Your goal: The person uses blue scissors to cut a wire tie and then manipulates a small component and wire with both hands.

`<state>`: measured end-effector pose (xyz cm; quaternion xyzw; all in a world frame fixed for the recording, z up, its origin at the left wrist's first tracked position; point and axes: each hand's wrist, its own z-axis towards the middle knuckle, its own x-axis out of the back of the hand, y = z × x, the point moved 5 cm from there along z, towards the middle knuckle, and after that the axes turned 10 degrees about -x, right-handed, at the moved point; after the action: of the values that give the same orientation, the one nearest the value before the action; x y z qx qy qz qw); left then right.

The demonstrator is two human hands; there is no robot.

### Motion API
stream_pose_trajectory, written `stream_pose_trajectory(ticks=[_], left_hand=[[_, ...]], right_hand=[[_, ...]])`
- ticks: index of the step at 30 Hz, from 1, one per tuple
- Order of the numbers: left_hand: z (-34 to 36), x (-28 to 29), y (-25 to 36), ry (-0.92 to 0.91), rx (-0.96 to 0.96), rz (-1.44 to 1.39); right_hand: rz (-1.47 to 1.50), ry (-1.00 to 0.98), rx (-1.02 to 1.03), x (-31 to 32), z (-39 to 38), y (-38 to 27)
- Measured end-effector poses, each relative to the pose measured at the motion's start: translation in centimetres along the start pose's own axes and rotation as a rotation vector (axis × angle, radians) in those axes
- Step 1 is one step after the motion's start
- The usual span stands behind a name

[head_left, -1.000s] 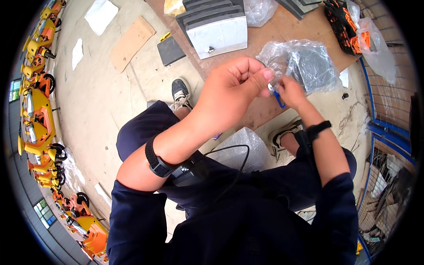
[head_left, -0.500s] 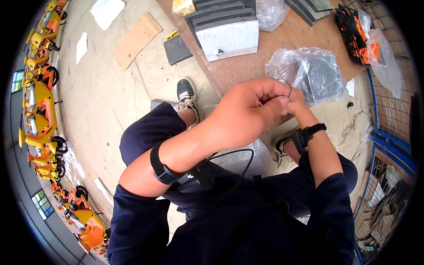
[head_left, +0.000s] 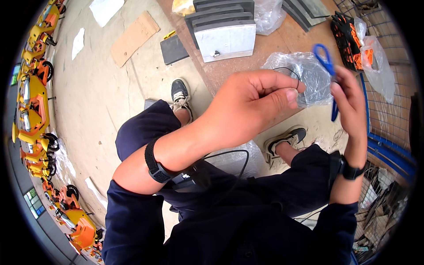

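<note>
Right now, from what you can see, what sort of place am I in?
Probably a workshop or warehouse. A row of yellow-and-orange two-wheelers lines the left, blue-framed wire mesh stands on the right, and flat panels are stacked upright ahead.

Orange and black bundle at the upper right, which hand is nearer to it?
Your right hand: in the picture, it's just below the bundle, holding a blue tool; your left hand is farther off, to the lower left.
</note>
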<state>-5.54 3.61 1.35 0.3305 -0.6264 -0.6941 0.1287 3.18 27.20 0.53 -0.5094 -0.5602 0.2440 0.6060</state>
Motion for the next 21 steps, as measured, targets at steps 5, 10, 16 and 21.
stream_pose_trajectory(ticks=[5,10,16,21], left_hand=[[0.0,0.0,-0.4,-0.005,0.040,-0.146],[-0.5,0.0,-1.0,-0.063,0.038,-0.158],[-0.8,-0.4,-1.3,-0.061,0.116,-0.214],[-0.6,-0.7,-1.7,-0.119,0.029,-0.293]], right_hand=[[-0.076,-0.160,0.154,-4.1,-4.5,-6.9],[-0.332,-0.229,0.419,-6.1,-4.6,-8.1],[-0.407,-0.179,0.509,-6.0,-4.6,-7.6],[-0.440,-0.157,0.514,-5.5,-5.0,-7.4]])
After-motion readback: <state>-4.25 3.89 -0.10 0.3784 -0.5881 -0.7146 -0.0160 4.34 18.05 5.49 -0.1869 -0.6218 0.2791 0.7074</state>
